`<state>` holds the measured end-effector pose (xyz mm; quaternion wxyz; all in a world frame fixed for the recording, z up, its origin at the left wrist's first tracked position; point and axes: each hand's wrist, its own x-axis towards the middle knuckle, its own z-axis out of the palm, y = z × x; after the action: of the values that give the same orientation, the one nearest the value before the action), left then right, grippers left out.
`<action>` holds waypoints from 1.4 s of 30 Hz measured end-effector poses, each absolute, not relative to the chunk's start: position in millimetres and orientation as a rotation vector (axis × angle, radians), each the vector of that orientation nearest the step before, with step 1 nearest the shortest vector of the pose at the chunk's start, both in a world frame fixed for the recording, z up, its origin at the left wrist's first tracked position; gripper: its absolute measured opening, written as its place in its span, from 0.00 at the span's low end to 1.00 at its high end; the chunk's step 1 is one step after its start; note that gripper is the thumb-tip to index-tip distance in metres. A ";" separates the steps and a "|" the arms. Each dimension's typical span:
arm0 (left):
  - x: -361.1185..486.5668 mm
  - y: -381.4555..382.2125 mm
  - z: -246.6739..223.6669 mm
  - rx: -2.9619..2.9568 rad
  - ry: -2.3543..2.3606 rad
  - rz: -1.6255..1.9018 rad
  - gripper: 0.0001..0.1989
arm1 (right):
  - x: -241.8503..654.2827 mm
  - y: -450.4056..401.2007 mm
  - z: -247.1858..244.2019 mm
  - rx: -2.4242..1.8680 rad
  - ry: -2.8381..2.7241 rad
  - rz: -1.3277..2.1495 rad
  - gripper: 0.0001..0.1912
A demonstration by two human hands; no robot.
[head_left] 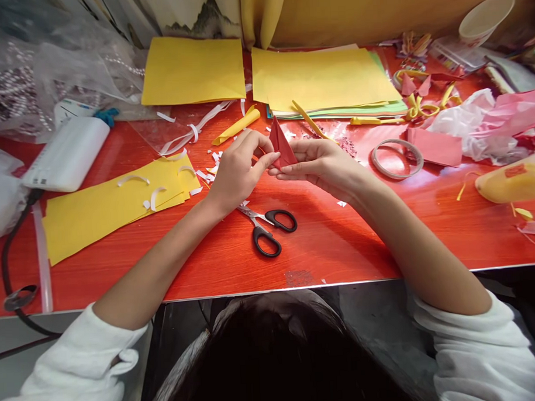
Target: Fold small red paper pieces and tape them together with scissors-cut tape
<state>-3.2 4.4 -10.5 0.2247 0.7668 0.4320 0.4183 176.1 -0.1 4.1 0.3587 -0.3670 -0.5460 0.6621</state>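
Both hands meet above the middle of the red table, around a folded red paper piece (pixel 282 146) with a pointed top. My left hand (pixel 240 166) pinches its lower left edge between thumb and finger. From the other side, my right hand (pixel 321 163) grips the lower right part, thumb and fingers pressed on the paper. Just below the hands lie scissors with black handles (pixel 266 230), their blades partly hidden under my left wrist. A rolled yellow paper (pixel 237 125) rests behind my left hand, and a thin yellow strip (pixel 309 120) behind my right.
Yellow sheets (pixel 193 71) and a paper stack (pixel 320 76) lie at the back. Yellow strips (pixel 114 206) and a white power box (pixel 68 155) are on the left. To the right are a tape roll (pixel 419 163), pink paper (pixel 436 148) and a yellow bottle-like object (pixel 512 180).
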 end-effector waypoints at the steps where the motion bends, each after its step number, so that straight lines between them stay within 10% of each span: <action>1: -3.7 5.0 -11.3 2.145 1.190 1.159 0.01 | 176.2 0.2 3.8 -0.942 -1.405 1.713 0.15; 18: -4.8 13.1 -11.4 1.885 1.106 1.084 0.09 | 171.6 -0.1 4.9 -1.010 -1.407 1.577 0.24; 42: -4.6 10.3 -10.1 1.830 1.175 0.971 0.12 | 168.5 1.0 -2.5 -1.076 -1.583 1.588 0.10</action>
<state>-4.6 10.3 -10.1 0.3708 0.7137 0.4581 0.3785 168.5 1.0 -2.5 0.3214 -0.4098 -0.6027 0.6046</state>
